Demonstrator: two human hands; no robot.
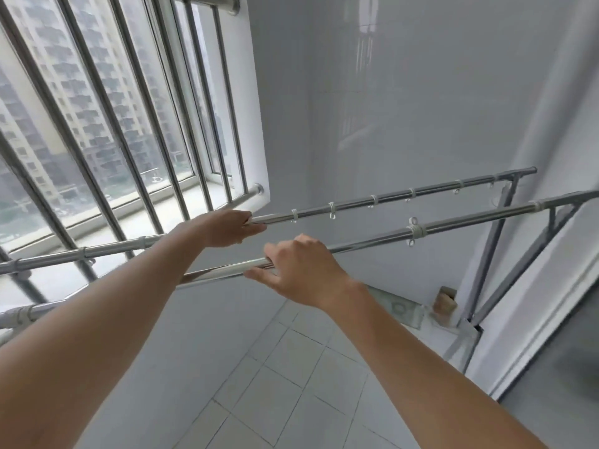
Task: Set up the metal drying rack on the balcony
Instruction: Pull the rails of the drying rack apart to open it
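The tiled floor lies well below the fingers of both hands. Light square tiles, dark grout lines. The drying rack's grey metal base foot rests on it, right of the fingers, beside the wall.
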